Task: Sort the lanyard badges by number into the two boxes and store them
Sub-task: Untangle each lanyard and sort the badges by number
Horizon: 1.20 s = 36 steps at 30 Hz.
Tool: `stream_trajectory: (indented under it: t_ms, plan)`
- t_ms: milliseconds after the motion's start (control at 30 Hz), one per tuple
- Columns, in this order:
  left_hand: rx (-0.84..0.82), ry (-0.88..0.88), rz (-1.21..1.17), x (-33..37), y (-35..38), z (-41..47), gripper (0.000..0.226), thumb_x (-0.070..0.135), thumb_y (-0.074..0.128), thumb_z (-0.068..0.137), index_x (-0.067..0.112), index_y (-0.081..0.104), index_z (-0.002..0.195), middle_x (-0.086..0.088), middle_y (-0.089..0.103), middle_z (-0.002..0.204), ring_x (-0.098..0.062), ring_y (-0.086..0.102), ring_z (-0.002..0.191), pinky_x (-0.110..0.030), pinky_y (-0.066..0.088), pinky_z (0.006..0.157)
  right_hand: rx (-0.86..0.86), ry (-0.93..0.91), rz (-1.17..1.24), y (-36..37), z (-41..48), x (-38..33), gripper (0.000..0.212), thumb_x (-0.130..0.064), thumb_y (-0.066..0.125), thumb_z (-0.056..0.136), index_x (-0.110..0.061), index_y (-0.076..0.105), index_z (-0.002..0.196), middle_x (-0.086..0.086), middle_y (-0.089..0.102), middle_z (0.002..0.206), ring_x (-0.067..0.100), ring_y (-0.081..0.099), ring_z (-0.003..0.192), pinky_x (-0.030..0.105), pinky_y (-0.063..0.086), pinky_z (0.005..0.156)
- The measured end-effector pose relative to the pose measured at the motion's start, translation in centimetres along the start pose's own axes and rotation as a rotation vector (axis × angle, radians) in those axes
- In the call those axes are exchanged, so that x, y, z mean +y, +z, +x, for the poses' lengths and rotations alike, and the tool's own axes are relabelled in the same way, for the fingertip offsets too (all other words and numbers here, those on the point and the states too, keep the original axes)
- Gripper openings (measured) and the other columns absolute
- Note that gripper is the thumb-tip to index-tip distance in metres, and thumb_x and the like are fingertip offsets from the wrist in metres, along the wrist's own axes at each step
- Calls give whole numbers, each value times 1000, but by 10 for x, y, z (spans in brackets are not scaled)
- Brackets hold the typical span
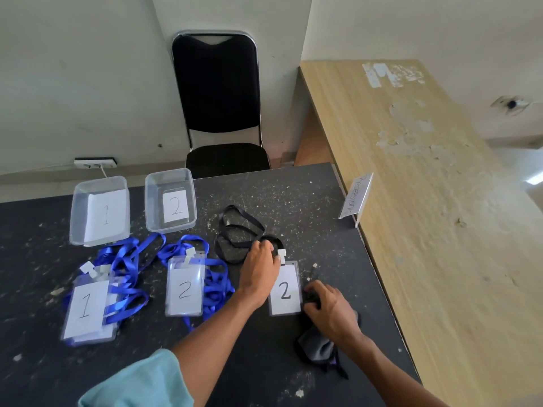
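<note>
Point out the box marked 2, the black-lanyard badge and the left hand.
box marked 2 [172, 228], head view, on its near wall.
black-lanyard badge [285, 290], head view, on its paper card.
left hand [258, 268], head view, back of the hand.

black chair [216, 83], wooden counter [426, 201], wall socket [95, 163].

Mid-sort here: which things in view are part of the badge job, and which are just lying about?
Job:
box marked 1
box marked 2
1 badge atop a blue-lanyard pile
blue-lanyard 2 badge
black-lanyard 2 badge

Lying about:
dark cloth
name sign
black chair
wooden counter
white power socket
</note>
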State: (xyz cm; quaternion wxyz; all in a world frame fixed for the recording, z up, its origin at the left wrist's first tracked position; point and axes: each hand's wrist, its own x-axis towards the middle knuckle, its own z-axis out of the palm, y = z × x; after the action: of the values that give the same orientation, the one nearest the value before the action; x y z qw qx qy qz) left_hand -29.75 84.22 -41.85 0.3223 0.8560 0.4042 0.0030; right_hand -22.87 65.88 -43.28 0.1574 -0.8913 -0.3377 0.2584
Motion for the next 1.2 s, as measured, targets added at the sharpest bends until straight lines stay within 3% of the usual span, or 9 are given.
stream_trajectory:
  t_ms: [133,333,467,567,633,833,900,1033,1200]
  plan:
    - [-122,-264,-97,23,10,16,59,47,68,88,4,46,123,-17,56,127,-36,59,113,-43,50,90,16,26,-5,7,-5,0,34,-32,52,84,-35,55,117,-5,60,103,20,54,98,34,49,83]
    - [-145,-248,117,37,9,22,32,29,57,96,8,54,119,-16,59,122,-36,64,107,-40,52,82,22,37,161,-7,-10,5,16,-31,56,80,-33,61,95,-13,57,93,8,53,89,27,46,78]
    - [-237,-229,-215,32,-15,23,14,21,65,84,11,58,76,-7,66,81,-27,71,78,-34,58,67,58,62,336,-31,-8,12,12,-30,56,74,-32,64,83,-11,65,88,2,60,82,24,49,76]
    - [-527,-302,-659,24,-36,24,7,4,65,89,7,61,84,-10,69,85,-19,69,78,-42,63,76,82,37,381,-58,-2,11,17,-12,60,81,-28,65,84,-11,67,88,1,61,80,19,47,71]
    - [-643,-291,-690,16,-46,26,7,2,67,90,5,64,95,-10,69,93,-17,68,85,-40,62,78,71,11,349,-72,5,5,19,-10,60,83,-28,64,88,-12,65,92,0,60,82,16,45,69]
    - [-424,-120,-284,-18,-30,30,14,11,80,78,9,66,83,-7,74,88,-22,72,88,-43,61,80,90,-181,115,-58,33,-25,17,-15,61,88,-22,60,104,-7,61,102,12,55,95,22,45,82]
    - [-374,-84,-232,-21,-23,30,18,11,81,77,9,63,77,-8,74,84,-19,71,79,-34,60,74,101,-232,45,-37,39,-35,22,-16,62,89,-18,63,111,-2,63,108,17,55,102,28,44,90]
    - [-302,-45,-220,-22,-13,31,33,11,80,79,18,54,61,4,66,67,-8,60,62,-29,54,64,109,-233,-29,6,39,-53,19,-15,57,92,-15,65,109,2,59,105,21,54,100,35,49,81]
    - [-263,-49,-247,-25,-10,30,40,1,75,83,22,52,56,3,65,63,-4,63,56,-19,54,51,-144,-420,-121,19,13,-39,28,-17,46,83,-19,65,103,-2,60,103,22,56,103,36,52,82]
